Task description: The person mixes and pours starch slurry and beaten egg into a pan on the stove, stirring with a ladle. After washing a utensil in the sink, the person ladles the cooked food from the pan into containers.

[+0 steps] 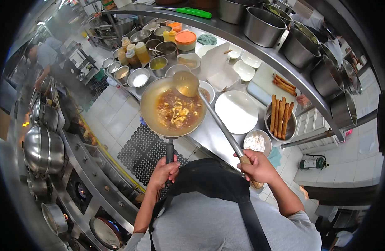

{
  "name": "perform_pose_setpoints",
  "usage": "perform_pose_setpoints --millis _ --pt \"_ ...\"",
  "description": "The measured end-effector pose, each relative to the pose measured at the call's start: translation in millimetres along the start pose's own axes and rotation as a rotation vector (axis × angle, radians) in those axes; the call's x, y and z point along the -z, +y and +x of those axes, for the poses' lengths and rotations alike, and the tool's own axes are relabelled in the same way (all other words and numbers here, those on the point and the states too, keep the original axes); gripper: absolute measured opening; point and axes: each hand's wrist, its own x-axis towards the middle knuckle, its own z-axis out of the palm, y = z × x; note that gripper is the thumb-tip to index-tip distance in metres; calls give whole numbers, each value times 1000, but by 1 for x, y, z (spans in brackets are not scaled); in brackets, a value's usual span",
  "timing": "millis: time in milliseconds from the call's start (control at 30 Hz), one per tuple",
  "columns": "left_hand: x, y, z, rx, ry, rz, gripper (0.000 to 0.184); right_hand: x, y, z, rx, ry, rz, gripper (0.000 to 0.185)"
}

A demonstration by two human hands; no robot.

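My left hand (164,172) is closed around the black handle of a wok (149,109), which is held out in front of me at the counter's edge. Brown sauce (177,112) with yellow and pale bits lies in the wok. In my right hand (256,166) is the wooden end of a long metal ladle (219,121). Its bowl sits over the far right side of the wok, with some brown liquid in it. Just past the wok, partly covered by the ladle, stands a white bowl (209,88). A large white plate (236,112) lies to its right.
Fried rolls (281,118) stand in a metal bowl, right of the plate. Nearer me is a bowl with a whitish mix (255,141). Sauce bottles (142,52) crowd the back left. Pots (264,27) line the overhead shelf. Lit burners (81,190) are at left; a co-worker (50,54) stands beyond.
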Motion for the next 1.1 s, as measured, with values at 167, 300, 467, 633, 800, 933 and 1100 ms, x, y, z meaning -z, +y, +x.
perform_pose_setpoints --millis 167,300,467,633,800,933,1100 --pt "-6 4 1 11 16 40 22 -6 -4 8 -48 -43 -188 22" --pt "-7 2 3 14 19 72 21 -11 -9 15 -75 -155 -127 25" --pt "-10 2 -1 23 52 28 21 5 -24 7 -317 -350 525 36" --pt "-8 3 -3 23 36 -16 21 10 -32 -3 -395 -456 807 42" --pt "-6 2 -3 16 63 -39 21 12 -46 -5 -360 -389 695 44" --pt "-4 0 -1 2 73 -104 21 20 -56 -4 -313 -367 747 42" --pt "-2 -1 0 -4 90 -142 20 38 -51 4 -173 -390 843 39"
